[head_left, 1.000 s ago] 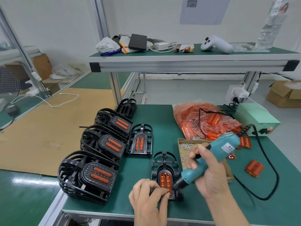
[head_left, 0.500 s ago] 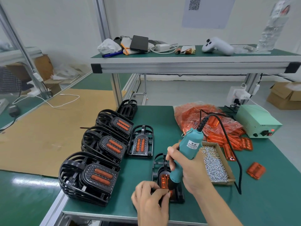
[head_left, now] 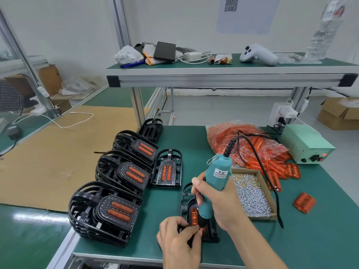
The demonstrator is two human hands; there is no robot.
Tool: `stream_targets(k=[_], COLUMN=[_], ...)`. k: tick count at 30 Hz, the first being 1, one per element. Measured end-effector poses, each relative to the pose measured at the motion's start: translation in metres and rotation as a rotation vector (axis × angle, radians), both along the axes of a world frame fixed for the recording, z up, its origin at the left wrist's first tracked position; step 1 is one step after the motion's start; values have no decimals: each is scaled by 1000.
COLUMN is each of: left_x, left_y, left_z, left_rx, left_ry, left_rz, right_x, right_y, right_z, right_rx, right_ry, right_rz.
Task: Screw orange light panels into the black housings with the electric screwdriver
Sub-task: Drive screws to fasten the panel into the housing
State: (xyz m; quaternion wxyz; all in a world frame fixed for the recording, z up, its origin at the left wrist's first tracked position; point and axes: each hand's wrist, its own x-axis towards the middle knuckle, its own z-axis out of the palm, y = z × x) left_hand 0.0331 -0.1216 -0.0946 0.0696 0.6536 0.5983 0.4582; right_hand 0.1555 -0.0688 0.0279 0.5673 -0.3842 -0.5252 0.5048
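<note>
Green-matted table [head_left: 320, 239] is carrying a black plastic housing [head_left: 211, 232] at six o'clock; right hand [head_left: 219, 202] is gripping the teal electric screwdriver [head_left: 215, 179], leaning toward one o'clock, while left hand [head_left: 177, 241] is pinching beside its tip.

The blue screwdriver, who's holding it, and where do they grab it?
The right hand grips the electric screwdriver around the lower part of its body. The left hand steadies the black housing.

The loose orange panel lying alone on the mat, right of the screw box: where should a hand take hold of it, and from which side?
Pinch the loose orange panel across its two long edges, coming from above. It lies flat on the green mat, so probably only its edges can be gripped. Nothing lies close beside it; the screw box and the black cord lie to its left.
</note>
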Motion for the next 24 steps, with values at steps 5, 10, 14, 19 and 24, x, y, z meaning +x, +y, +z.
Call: stream_targets(k=[5,10,14,19,24], left_x=[-2,-5,-5,-4,-3], left_y=[2,3,0,-4,-3], left_z=[0,-1,0,4,5], left_rx=[51,63,13,-46,-34], left_ry=[-7,-5,0,-33,-62], left_rz=[-16,-38,-47,-60,-58], right_x=[-6,-14,-20,-20,-10], right_y=[-3,-6,-8,-7,-4], right_z=[0,7,10,7,6], right_rx=[32,-2,-49,-53,-31], right_ry=[-112,-285,-334,-348,-322], right_rz=[41,157,230,236,258])
